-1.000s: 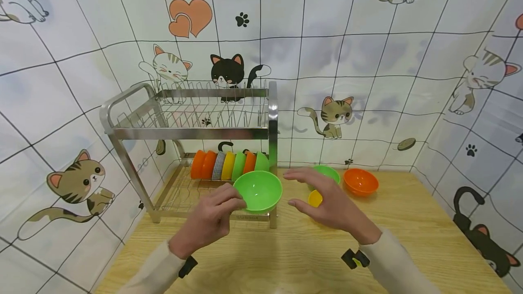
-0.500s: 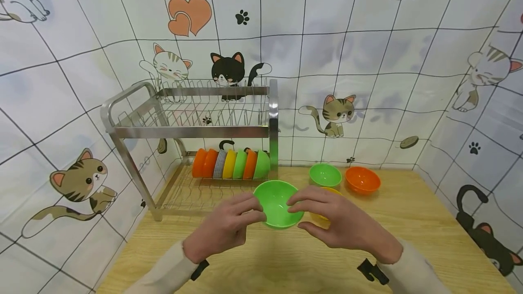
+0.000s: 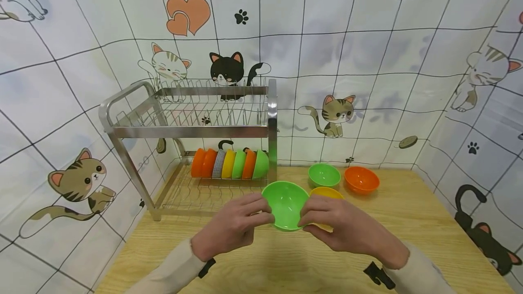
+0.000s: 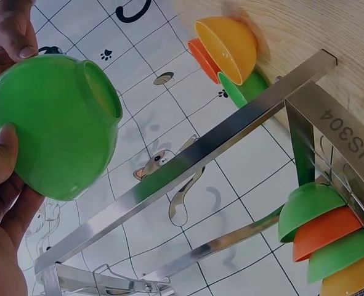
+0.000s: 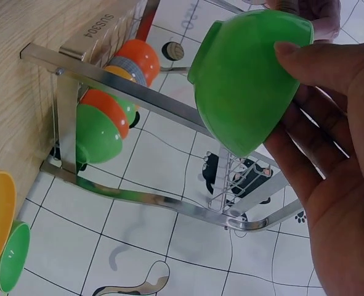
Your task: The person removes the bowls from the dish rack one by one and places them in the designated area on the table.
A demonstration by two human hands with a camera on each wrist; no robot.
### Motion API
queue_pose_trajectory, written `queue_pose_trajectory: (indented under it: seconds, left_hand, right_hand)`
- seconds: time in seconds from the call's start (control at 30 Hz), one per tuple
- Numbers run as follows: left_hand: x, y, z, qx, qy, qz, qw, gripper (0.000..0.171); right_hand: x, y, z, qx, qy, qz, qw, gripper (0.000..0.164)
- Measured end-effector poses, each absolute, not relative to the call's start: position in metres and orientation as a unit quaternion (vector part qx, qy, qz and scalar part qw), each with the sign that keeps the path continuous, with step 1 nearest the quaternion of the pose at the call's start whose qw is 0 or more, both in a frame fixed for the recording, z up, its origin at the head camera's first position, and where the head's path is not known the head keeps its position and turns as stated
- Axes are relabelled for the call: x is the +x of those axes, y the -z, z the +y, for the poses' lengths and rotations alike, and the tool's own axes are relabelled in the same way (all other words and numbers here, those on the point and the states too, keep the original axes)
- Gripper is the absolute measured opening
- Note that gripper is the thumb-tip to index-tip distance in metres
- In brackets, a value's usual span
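A green bowl (image 3: 286, 205) is held up over the table in front of the rack, its hollow side toward the head camera. My left hand (image 3: 241, 221) pinches its left rim between thumb and fingers. On the opposite side my right hand (image 3: 343, 226) grips the rim too, thumb on the outer wall. Both wrist views show the outside of the bowl (image 4: 58, 129), with its foot ring turned away from the palms. Behind my right hand, a yellow bowl (image 3: 327, 192) is partly covered.
A two-tier metal dish rack (image 3: 192, 132) stands at the left. Its lower tier holds a row of several bowls, including an orange bowl (image 3: 198, 163) at the left end. A second green bowl (image 3: 324, 175) and another orange bowl (image 3: 362, 180) sit near the back wall.
The green bowl has moved right and lower, away from the rack, in my left hand. My right hand has come in and taken hold of its right rim.
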State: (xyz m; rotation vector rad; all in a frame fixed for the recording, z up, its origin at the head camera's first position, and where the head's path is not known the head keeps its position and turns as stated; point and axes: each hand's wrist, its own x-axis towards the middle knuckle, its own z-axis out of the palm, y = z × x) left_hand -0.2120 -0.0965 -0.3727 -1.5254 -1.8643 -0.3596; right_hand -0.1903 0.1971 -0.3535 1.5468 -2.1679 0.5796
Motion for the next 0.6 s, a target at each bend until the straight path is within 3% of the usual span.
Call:
queue_pose_trajectory:
  seconds: [0.6]
  left_hand:
    - [-0.2143, 0.3713, -0.0967, -0.600, 0.135, -0.712, 0.338, 0.044]
  right_hand:
    - [-0.1923, 0.3483, 0.1997, 0.564, -0.205, -0.764, 0.237, 0.017]
